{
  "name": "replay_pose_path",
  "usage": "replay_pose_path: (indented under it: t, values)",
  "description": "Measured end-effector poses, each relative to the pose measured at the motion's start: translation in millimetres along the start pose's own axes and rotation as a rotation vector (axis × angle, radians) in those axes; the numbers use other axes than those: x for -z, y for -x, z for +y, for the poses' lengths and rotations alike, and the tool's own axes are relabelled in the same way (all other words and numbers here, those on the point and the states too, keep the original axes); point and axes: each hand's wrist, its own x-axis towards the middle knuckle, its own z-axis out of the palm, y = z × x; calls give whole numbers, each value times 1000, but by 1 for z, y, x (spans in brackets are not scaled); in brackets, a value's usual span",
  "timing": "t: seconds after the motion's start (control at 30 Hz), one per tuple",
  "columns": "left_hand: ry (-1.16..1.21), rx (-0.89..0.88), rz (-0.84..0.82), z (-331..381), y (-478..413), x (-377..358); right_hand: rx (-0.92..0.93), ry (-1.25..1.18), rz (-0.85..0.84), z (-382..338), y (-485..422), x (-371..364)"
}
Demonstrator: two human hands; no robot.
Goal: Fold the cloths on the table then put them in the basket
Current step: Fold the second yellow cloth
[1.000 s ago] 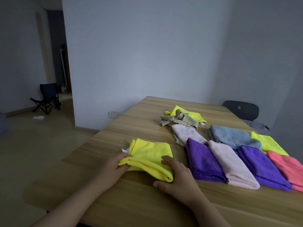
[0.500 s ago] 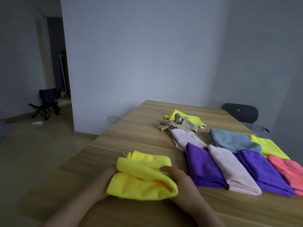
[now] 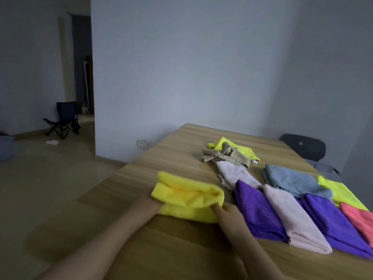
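A yellow cloth (image 3: 187,196) lies near the table's left front edge, its near half lifted and doubled over toward the far side. My left hand (image 3: 150,206) grips its left end, mostly hidden under the fabric. My right hand (image 3: 228,216) holds the right end, fingers tucked into the fold. To the right lie folded cloths in a row: a purple one (image 3: 256,209), a pale pink one (image 3: 292,217), another purple one (image 3: 333,221) and a coral one (image 3: 359,217). No basket is clearly in view.
Farther back on the wooden table (image 3: 181,150) lie a white cloth (image 3: 235,173), a tan crumpled cloth (image 3: 225,155) on a yellow one (image 3: 245,151), a blue cloth (image 3: 292,178) and a lime cloth (image 3: 341,190). A dark chair (image 3: 304,146) stands behind the table.
Both hands have lifted the yellow cloth's near edge and carried it over toward the far side, making another fold. The view has tilted up slightly.
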Motion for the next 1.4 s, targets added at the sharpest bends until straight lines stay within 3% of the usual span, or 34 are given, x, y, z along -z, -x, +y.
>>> replay_pose_path:
  t: [0.13,0.23,0.43,0.53,0.63,0.73,0.9,1.03,1.13,1.2,1.3,1.4]
  values:
    - [86,56,81,4,0,-8,-121,-78,129,-1,-9,-6]
    - [76,79,66,0,1,-7,-60,-7,280,5,-6,-13]
    - [-141,116,234,5,-9,-19,-59,30,353,1,-8,-17]
    - [-241,96,245,6,-8,-23,-59,86,364,-1,-5,-20]
    - [-219,-7,147,1,-6,-25,14,172,366,2,-3,-21]
    - [-404,-149,136,-3,-5,-27,85,291,343,6,-5,-20]
    - [-758,-131,159,-5,-4,-32,112,580,245,9,-6,-22]
    - [-843,-106,60,1,-4,-23,59,552,256,8,-8,-25]
    - [-828,-425,77,5,-7,-15,273,545,366,6,-5,-28]
    - [-785,-561,-58,7,-8,-15,406,646,269,6,-5,-31]
    - [-810,-388,-347,3,-8,-18,275,687,71,11,-12,-34]
    - [-870,-318,-349,4,-8,-22,220,692,55,9,-15,-32]
